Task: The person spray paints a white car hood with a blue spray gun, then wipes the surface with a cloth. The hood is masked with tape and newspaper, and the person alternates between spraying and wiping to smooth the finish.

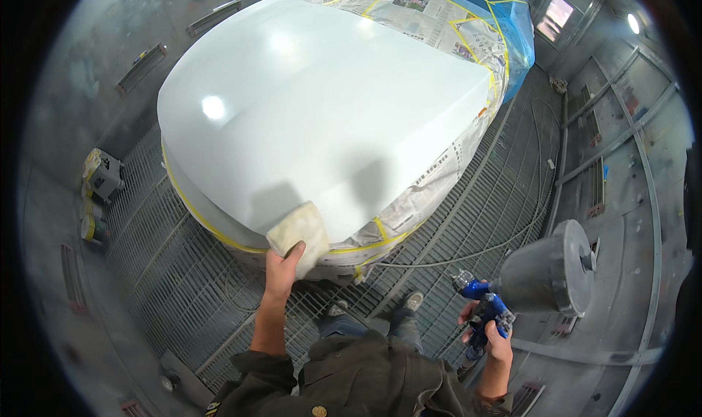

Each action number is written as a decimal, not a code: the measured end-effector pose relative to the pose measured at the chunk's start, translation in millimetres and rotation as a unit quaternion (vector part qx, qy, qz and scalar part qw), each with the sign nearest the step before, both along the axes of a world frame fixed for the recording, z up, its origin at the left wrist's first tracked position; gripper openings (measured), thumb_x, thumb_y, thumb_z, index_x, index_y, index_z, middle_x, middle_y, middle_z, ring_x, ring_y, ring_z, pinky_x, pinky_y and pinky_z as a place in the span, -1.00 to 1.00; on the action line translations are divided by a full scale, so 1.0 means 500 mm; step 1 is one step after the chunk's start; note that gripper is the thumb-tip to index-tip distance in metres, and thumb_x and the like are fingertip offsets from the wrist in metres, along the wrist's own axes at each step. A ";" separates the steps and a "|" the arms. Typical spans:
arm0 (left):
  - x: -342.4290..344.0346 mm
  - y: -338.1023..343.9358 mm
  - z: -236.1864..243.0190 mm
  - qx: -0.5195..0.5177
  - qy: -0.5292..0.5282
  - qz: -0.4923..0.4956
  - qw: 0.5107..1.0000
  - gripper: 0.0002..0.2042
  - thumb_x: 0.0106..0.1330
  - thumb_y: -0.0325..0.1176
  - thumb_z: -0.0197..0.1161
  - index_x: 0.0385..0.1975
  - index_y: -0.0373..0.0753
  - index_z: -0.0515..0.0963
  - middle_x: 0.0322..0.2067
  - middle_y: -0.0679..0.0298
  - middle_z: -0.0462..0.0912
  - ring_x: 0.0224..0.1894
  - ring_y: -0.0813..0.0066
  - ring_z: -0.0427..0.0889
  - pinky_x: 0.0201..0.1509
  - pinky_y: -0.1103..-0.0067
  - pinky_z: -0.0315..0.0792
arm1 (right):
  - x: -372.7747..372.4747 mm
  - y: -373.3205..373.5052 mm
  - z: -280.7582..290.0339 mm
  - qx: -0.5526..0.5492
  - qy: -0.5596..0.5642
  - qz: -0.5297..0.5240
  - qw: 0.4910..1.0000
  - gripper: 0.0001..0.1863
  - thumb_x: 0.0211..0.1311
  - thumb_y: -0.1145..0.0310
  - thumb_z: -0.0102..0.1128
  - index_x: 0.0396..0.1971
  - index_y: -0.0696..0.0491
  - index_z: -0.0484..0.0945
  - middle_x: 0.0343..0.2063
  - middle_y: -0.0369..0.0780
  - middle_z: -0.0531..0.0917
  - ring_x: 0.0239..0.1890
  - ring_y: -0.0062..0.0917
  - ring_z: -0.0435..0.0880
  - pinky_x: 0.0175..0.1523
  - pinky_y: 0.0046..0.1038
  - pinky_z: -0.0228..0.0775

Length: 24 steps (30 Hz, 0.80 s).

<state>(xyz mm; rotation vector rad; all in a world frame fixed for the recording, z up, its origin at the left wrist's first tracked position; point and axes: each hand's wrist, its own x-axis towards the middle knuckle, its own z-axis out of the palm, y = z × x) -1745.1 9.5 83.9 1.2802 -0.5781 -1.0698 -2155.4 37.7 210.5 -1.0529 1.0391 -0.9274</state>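
My left hand grips a pale cream folded cloth at the front edge of a glossy white car hood; whether the cloth touches the paint is hard to tell. Newspaper and yellow tape mask the area behind the hood and along its right side, with blue sheeting at the far right corner. My right hand holds a blue spray gun with a large grey cup, out to the right, away from the hood.
I stand on a metal grate floor inside grey booth walls. A hose runs across the grate at the right. Several cans and a grey container sit by the left wall. A small window is at the upper right.
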 end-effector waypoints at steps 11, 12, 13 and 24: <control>-0.199 -0.209 0.058 0.019 -0.190 -0.046 0.981 -0.61 0.23 -0.50 0.34 0.07 -0.40 0.50 -0.11 0.24 0.66 -0.09 0.50 0.61 0.01 0.53 0.52 | -0.277 -0.278 0.011 -0.010 -0.026 0.089 0.996 -0.07 0.18 -0.17 0.29 0.31 0.20 0.18 -0.17 -0.02 0.58 -0.18 -0.33 0.64 -0.42 -0.46 0.62; -0.192 -0.247 0.062 0.016 -0.182 -0.033 0.983 -0.58 0.22 -0.51 0.35 0.08 -0.40 0.48 -0.09 0.23 0.65 -0.08 0.48 0.62 0.02 0.52 0.53 | -0.293 -0.303 0.001 -0.003 -0.027 0.102 0.994 -0.06 0.18 -0.17 0.28 0.32 0.20 0.16 -0.17 -0.02 0.58 -0.18 -0.33 0.64 -0.43 -0.46 0.62; -0.187 -0.299 0.051 0.005 -0.167 -0.025 0.986 -0.55 0.20 -0.52 0.37 0.10 -0.39 0.46 -0.06 0.22 0.64 -0.07 0.47 0.62 0.03 0.51 0.53 | -0.317 -0.326 -0.012 -0.001 -0.020 0.109 0.994 -0.06 0.19 -0.18 0.27 0.33 0.20 0.14 -0.17 -0.02 0.58 -0.18 -0.33 0.64 -0.43 -0.46 0.62; -0.018 -0.606 -0.087 0.124 -0.195 0.011 0.973 -0.62 0.09 -0.51 0.43 -0.06 -0.37 0.56 -0.16 0.21 0.70 -0.11 0.38 0.67 0.02 0.44 0.54 | -0.311 -0.554 -0.012 0.030 -0.017 0.078 0.996 0.12 0.07 -0.15 0.40 0.44 0.10 -0.03 -0.19 -0.06 0.56 -0.17 -0.32 0.61 -0.44 -0.44 0.59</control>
